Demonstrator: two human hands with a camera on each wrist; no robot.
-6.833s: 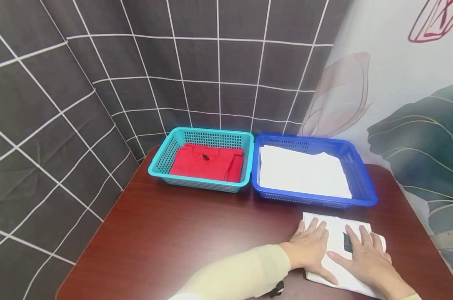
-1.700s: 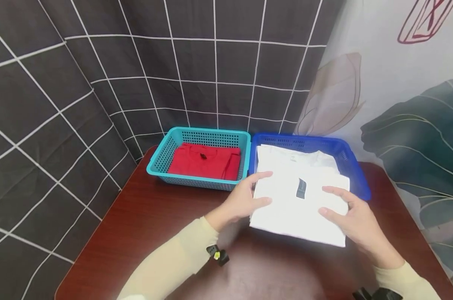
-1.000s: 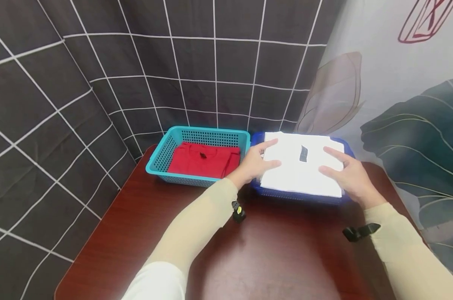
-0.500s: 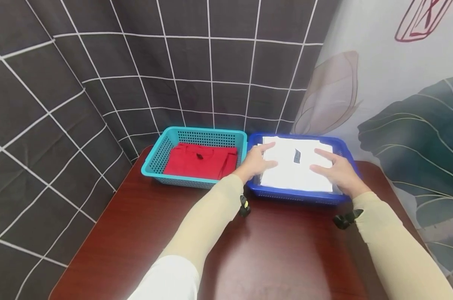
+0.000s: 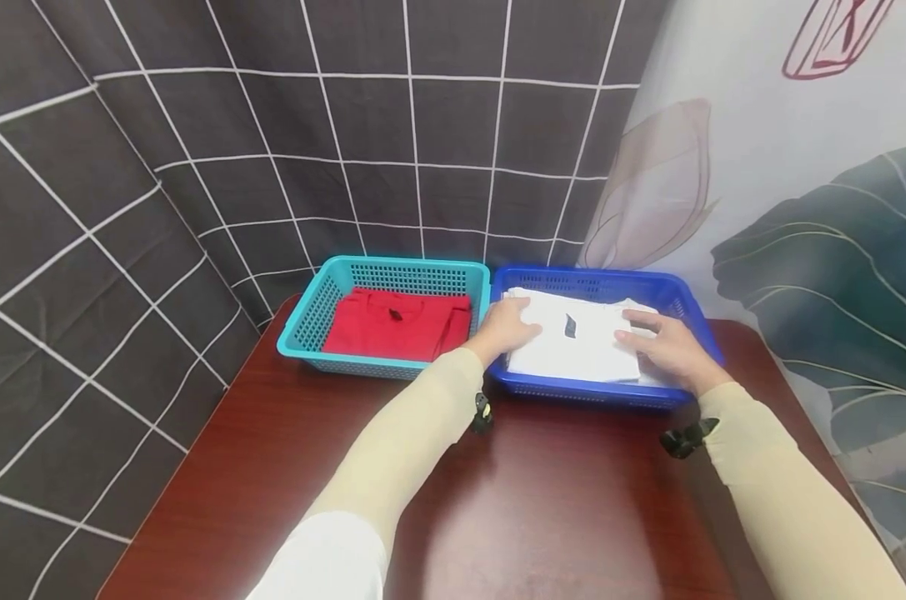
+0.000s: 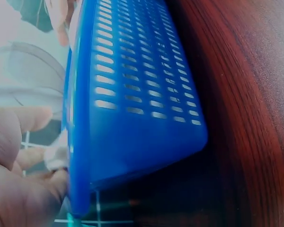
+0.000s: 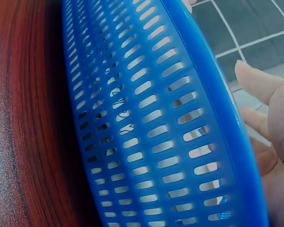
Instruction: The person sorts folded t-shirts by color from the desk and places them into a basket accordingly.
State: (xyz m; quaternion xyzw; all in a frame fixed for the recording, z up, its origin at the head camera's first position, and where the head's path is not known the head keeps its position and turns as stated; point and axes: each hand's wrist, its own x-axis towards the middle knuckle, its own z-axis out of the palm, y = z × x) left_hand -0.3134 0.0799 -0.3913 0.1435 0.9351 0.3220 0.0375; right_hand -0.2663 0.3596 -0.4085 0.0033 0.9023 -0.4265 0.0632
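A folded white shirt (image 5: 568, 354) with a dark label lies in the blue basket (image 5: 573, 390), on top of other white cloth. At its left edge my left hand (image 5: 507, 327) holds it, thumb on top; in the left wrist view, white cloth (image 6: 57, 156) shows between the fingers beside the rim. My right hand (image 5: 670, 346) is at the shirt's right edge, with thumb and index finger extended over it. The right wrist view shows those fingers loosely spread behind the basket wall (image 7: 151, 113). The other right fingertips are hidden in the head view.
A turquoise basket (image 5: 310, 357) holding a folded red shirt (image 5: 392, 329) stands just left of the blue one. Both sit at the back of a reddish-brown table (image 5: 543, 500). A dark checked curtain (image 5: 272, 117) hangs behind, with a pale patterned one (image 5: 783, 208) on the right.
The folded white shirt went from the table's right front up over the blue basket, then down into it and slightly left. Both hands moved with it; the right fingers now appear looser.
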